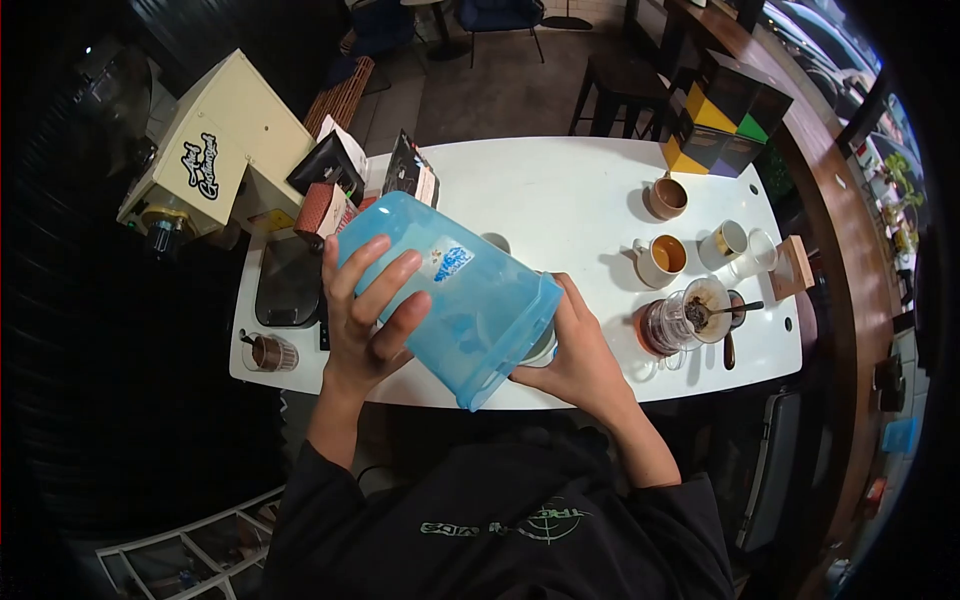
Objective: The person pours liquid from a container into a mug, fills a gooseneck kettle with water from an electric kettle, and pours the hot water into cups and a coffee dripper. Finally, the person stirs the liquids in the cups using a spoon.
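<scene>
My left hand [372, 310] grips a translucent blue plastic container [425, 290] from its left side, fingers spread along the wall. The container is tilted, with its rimmed end low and to the right, and it bears a blue and white sticker. At that end my right hand [578, 350] curls round a pale cup [543, 348], mostly hidden under the container's rim. Whether anything passes from container to cup cannot be seen. Behind the container, part of a grey round object [497, 242] shows on the white table [530, 180].
On the right stand a glass coffee server [660, 328] with a dripper [708, 305], a white mug [660, 260], a brown cup [666, 198] and glasses. To the left are a cream grinder [225, 150], coffee bags [410, 170] and a glass of brown contents [270, 353].
</scene>
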A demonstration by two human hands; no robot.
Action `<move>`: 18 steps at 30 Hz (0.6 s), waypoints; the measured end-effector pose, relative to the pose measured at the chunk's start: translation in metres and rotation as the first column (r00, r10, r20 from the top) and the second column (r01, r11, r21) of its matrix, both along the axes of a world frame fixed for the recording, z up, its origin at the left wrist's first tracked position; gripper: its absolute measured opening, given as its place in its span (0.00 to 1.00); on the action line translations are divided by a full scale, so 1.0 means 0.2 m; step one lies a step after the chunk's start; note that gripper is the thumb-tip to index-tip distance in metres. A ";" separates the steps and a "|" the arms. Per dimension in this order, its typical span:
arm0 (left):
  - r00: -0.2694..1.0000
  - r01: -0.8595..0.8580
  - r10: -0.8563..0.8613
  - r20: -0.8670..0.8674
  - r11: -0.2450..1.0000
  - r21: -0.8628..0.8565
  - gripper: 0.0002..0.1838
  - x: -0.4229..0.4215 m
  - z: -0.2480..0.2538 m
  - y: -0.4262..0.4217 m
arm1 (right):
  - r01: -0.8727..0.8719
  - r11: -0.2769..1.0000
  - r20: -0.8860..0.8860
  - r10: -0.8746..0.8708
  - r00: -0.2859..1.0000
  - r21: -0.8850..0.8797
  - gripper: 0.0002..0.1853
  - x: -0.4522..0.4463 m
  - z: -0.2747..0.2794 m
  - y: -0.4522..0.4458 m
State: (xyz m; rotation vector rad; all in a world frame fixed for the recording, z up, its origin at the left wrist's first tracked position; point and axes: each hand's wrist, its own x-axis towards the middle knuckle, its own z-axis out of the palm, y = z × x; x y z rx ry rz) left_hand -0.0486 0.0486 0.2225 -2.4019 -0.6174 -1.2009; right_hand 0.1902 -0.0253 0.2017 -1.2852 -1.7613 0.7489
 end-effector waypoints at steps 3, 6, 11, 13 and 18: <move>0.996 -0.045 0.046 -0.074 0.999 0.026 0.36 -0.03 0.03 -0.01 | -0.006 1.000 0.008 0.006 1.000 -0.014 0.45 0.00 0.00 -0.03; 0.985 -0.069 0.085 -0.148 0.991 0.111 0.35 -0.04 0.07 -0.04 | -0.012 1.000 -0.012 0.012 1.000 -0.024 0.45 0.00 0.01 -0.04; 0.977 -0.064 0.088 -0.194 0.990 0.128 0.36 -0.06 0.08 -0.03 | -0.013 0.998 -0.011 0.013 1.000 -0.060 0.44 -0.01 0.02 -0.05; 0.980 -0.030 0.050 -0.193 0.994 0.102 0.38 -0.07 0.10 -0.04 | -0.042 0.998 -0.032 0.040 0.999 -0.041 0.44 -0.01 0.01 -0.05; 0.960 -0.066 0.095 -0.262 0.991 0.117 0.41 -0.07 0.14 -0.07 | -0.031 0.999 -0.022 0.030 0.999 -0.014 0.44 -0.02 0.02 -0.06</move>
